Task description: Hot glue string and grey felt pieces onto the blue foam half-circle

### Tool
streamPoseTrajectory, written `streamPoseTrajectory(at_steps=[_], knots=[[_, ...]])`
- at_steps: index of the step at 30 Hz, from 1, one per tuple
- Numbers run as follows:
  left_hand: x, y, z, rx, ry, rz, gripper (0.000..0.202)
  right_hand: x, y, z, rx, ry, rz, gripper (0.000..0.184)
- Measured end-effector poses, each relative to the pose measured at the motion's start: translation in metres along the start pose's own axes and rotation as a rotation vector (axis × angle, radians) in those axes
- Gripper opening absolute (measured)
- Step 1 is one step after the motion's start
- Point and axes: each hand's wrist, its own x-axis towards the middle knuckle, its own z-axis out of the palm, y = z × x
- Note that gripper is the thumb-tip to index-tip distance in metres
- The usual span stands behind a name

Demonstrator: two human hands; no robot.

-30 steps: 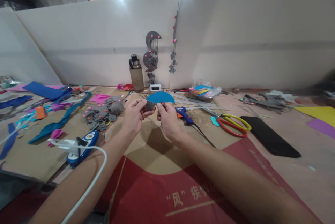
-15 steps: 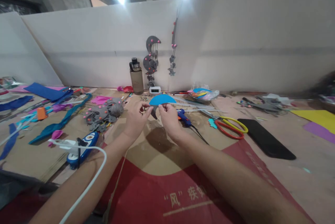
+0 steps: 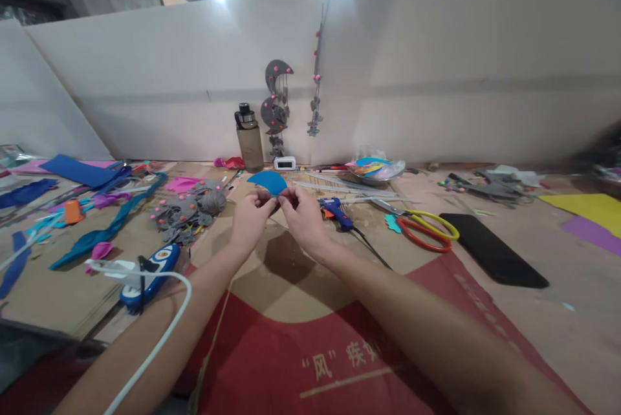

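A blue felt-like piece with a rounded upper edge is held up above the cardboard. My left hand pinches it at its lower edge, thumb and forefinger together. My right hand grips the same edge from the other side, its fingertips almost touching the left ones. The lowest part of the piece is hidden by my fingers. Just right of my right hand lies a blue hot glue gun with an orange trigger. Scissors with red and yellow handles lie further right.
A black phone lies right of the scissors. Grey felt pieces with pink dots sit on the left, near a blue-and-white device and a white cable. A bottle stands by the white board.
Both hands have moved slightly left and closer together. The blue piece now shows tilted toward the left, and the dark grey crescent part seen below it earlier is out of sight.
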Motion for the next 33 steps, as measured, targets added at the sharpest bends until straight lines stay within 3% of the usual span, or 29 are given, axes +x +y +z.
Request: streamPoseTrajectory(at_steps=[7, 10, 20, 27, 33], knots=[[0.005, -0.003, 0.001, -0.271, -0.004, -0.135, 0.023, -0.001, 0.009, 0.003, 0.131, 0.059, 0.085, 0.022], [0.005, -0.001, 0.000, -0.313, -0.029, -0.200, 0.024, 0.001, 0.012, 0.004, 0.161, 0.026, 0.124, 0.023], [0.009, -0.006, -0.003, -0.331, -0.136, -0.233, 0.025, 0.002, 0.009, 0.000, 0.033, 0.019, 0.110, 0.022], [0.012, -0.005, -0.002, -0.573, -0.165, -0.429, 0.023, 0.002, 0.009, 0.002, 0.003, 0.022, 0.121, 0.020], [0.017, -0.008, -0.003, -0.550, -0.044, -0.372, 0.013, 0.004, 0.018, 0.005, -0.001, -0.082, 0.103, 0.020]])
